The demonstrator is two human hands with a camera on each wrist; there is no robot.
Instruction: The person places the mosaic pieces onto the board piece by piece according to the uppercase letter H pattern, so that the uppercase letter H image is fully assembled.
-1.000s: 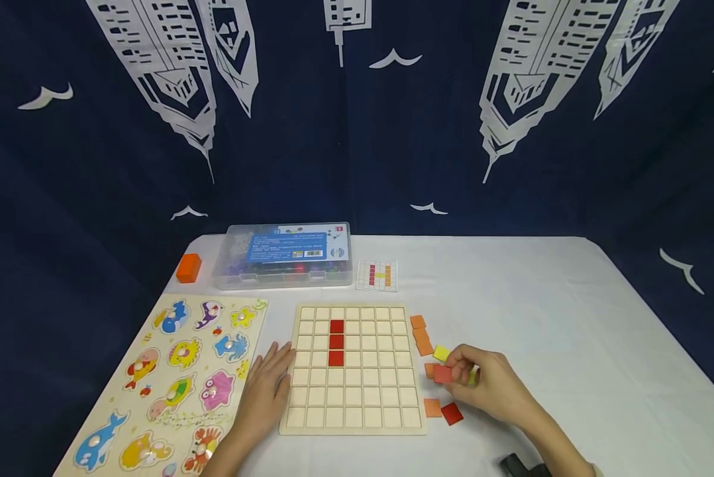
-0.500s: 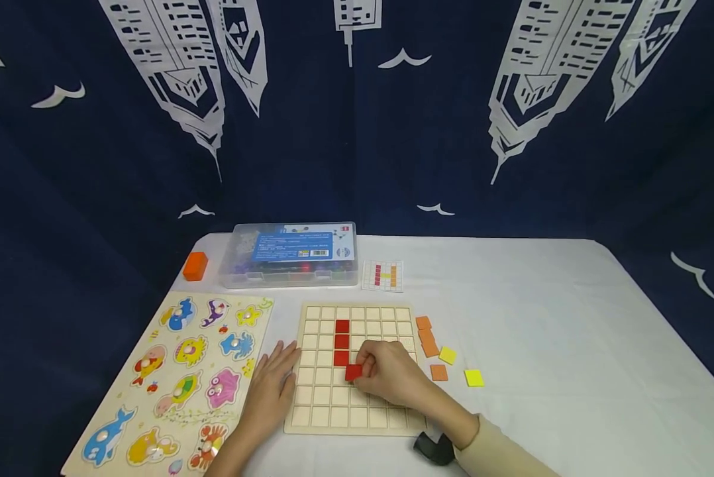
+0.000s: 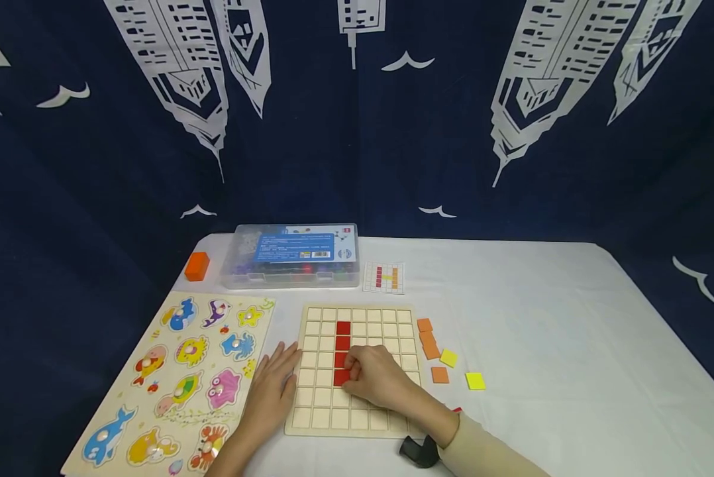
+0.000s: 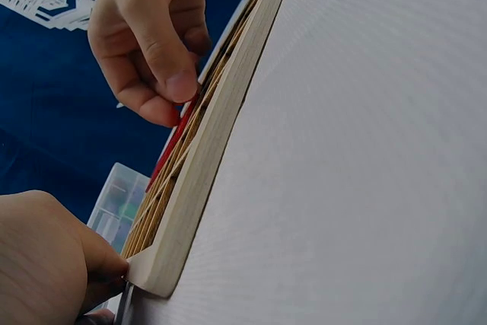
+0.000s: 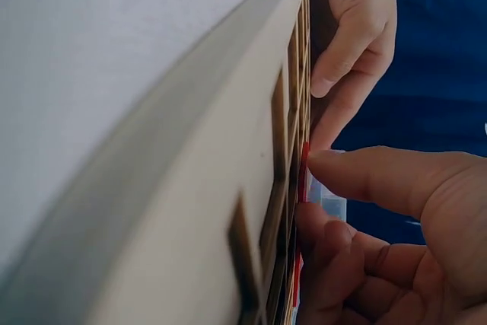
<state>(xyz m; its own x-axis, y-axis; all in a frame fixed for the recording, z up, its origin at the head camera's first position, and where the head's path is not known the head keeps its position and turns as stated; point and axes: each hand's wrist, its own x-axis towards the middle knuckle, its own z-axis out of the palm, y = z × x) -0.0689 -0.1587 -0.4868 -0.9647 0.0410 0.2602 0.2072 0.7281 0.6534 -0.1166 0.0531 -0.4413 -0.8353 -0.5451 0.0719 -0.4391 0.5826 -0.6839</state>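
Observation:
A wooden grid board (image 3: 315, 419) lies on the table with a column of red square tiles (image 3: 343, 343) in its cells. My right hand (image 3: 381, 379) is over the board and pinches the lowest red tile (image 3: 341, 377) at the fourth cell of that column. In the right wrist view the thumb and a finger of my right hand (image 5: 380, 218) touch the red tile (image 5: 304, 169); whether it is fully seated I cannot tell. My left hand (image 3: 269, 384) rests at the board's left edge, fingers extended.
Orange tiles (image 3: 429, 346) and yellow tiles (image 3: 475, 381) lie right of the board. A red tile (image 3: 457, 410) peeks out by the right forearm. Behind are a pattern card (image 3: 383, 278), a plastic case (image 3: 291, 255) and an orange block (image 3: 197, 266). A sea-animal puzzle (image 3: 178, 391) lies left.
My right hand has carried a red tile from the loose tiles right of the board leftward to the cell below the other red ones. The left hand stays at the board's edge.

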